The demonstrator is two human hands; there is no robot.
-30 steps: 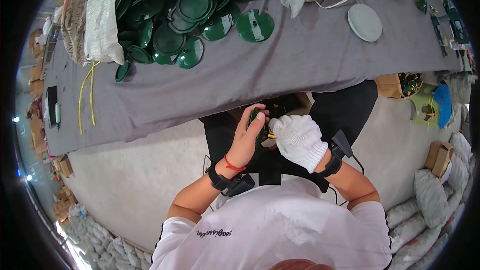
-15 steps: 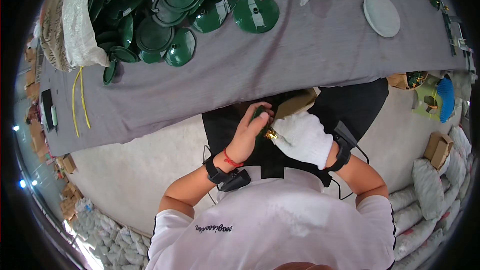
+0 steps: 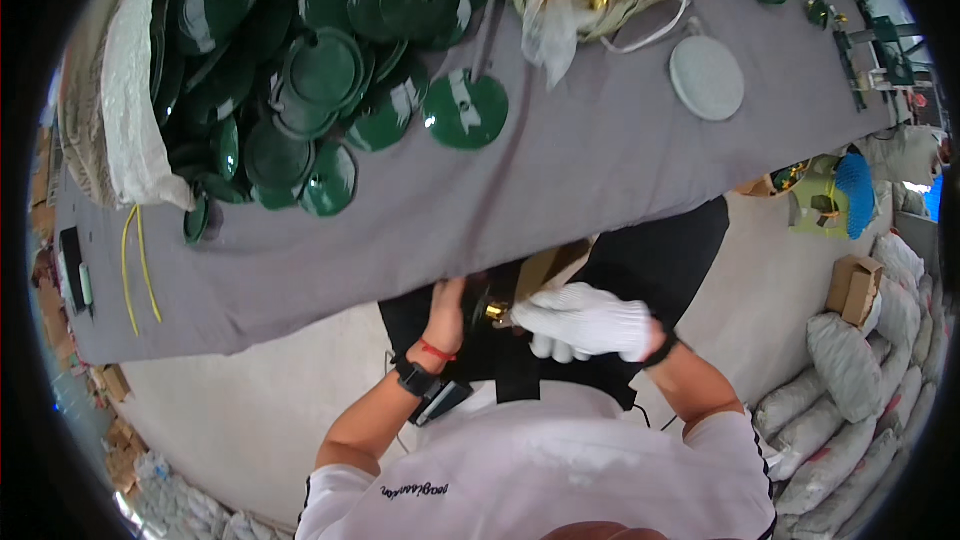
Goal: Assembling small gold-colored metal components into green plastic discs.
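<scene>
Brass part (image 3: pixel 493 312) (mostly hidden) between both hands

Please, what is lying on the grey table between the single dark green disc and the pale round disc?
In the head view, the grey cloth between the dark green disc and the pale round disc is mostly bare; only a clear plastic bag corner hangs into it.

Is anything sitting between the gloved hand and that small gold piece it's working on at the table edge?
Nothing visible. The gloved right hand is right at the small gold piece, with the bare left hand on its other side. The grey table edge overhangs just above them, partly hiding the left fingers.
</scene>
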